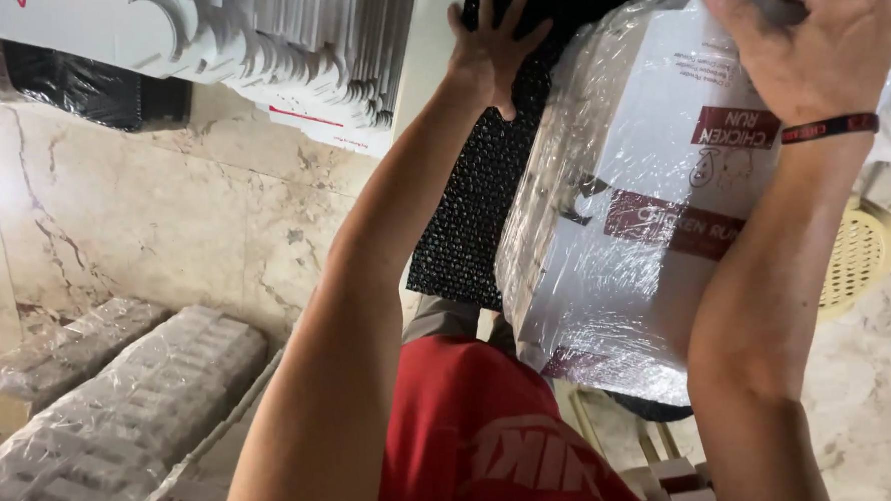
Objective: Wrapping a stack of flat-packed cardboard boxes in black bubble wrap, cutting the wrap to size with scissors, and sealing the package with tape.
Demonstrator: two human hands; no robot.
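Observation:
A large bundle of flat white cartons with dark red printing (624, 203), wrapped in clear plastic film, fills the right half of the head view. My right hand (817, 44) grips its far top edge, fingers curled over the wrap; a dark wristband sits on that wrist. My left hand (492, 48) lies flat with fingers spread on a black perforated mat (469, 219) just left of the bundle. The bundle rests against that mat. My red shirt shows below.
Two more film-wrapped bundles (102, 406) lie on the marble floor (163, 213) at lower left. A row of stacked white cut cardboard sheets (287, 57) runs along the top left. A yellow plastic stool (861, 252) stands at right.

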